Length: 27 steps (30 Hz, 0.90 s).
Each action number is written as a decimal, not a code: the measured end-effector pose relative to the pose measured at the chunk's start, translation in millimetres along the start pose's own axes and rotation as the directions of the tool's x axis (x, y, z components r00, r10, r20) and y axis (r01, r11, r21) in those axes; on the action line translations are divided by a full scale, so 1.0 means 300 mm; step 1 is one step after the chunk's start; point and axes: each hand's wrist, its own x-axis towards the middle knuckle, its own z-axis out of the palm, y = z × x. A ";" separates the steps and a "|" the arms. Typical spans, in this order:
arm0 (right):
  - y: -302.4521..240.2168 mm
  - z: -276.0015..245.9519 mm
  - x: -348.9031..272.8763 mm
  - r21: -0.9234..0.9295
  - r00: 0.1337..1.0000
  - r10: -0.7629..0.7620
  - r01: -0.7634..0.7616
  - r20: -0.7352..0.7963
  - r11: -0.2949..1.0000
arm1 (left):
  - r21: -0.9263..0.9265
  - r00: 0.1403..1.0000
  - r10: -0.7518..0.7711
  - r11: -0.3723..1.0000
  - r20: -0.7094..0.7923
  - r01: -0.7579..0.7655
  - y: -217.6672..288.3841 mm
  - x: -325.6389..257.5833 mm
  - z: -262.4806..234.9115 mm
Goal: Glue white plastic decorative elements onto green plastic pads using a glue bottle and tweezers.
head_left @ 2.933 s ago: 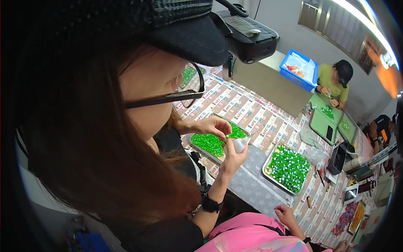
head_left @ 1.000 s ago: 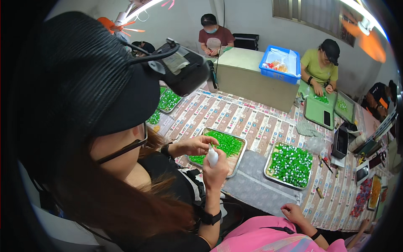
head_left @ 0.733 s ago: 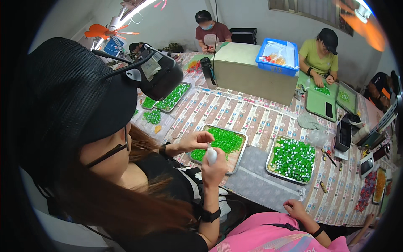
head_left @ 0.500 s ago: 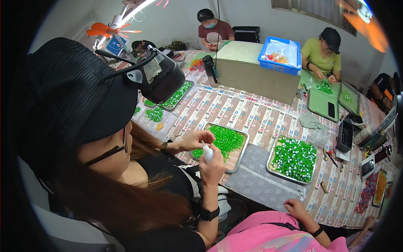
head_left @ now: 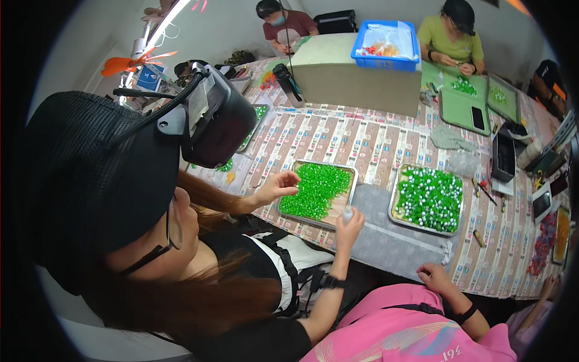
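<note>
My right hand [head_left: 436, 279] rests by the table's front edge, its fingers loosely bent and apart, with nothing seen in them. Nearest to it are a grey cloth [head_left: 386, 232] and a metal tray [head_left: 393, 212] of green pieces with white ones among them. My left hand is out of view. To my left, a co-worker in a black cap holds a small white bottle [head_left: 347, 213] in one hand [head_left: 350, 230]. The co-worker's other hand [head_left: 278, 186] is pinched beside a second tray [head_left: 356, 181] of small green beads [head_left: 313, 192]; what it holds is too small to tell.
Two more people sit across the patterned table [head_left: 338, 136]. A grey box [head_left: 362, 84] bears a blue basket [head_left: 386, 62]; a dark bottle [head_left: 288, 86] stands beside it. On the right are green trays [head_left: 461, 111], a glove [head_left: 451, 139], a black box [head_left: 503, 155] and a phone [head_left: 541, 206].
The view has shifted. The co-worker's hands have moved apart, the one with the white bottle lowering toward the tray's near right corner. My right hand still rests by the table edge.
</note>
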 end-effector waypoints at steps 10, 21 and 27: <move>0.061 -0.018 0.077 -0.017 0.996 -0.085 0.085 0.015 0.996 | -0.977 0.994 -0.105 0.213 -0.038 -0.015 0.595 0.189 0.037; -0.031 -0.023 0.434 0.091 0.985 -0.171 0.174 -0.033 0.981 | -0.576 0.813 0.209 0.612 -0.544 -0.543 0.585 0.281 -0.183; -0.084 0.064 0.477 0.075 0.967 -0.218 0.209 0.133 0.975 | -0.076 0.936 0.139 0.982 -0.322 -0.172 0.604 0.174 -0.169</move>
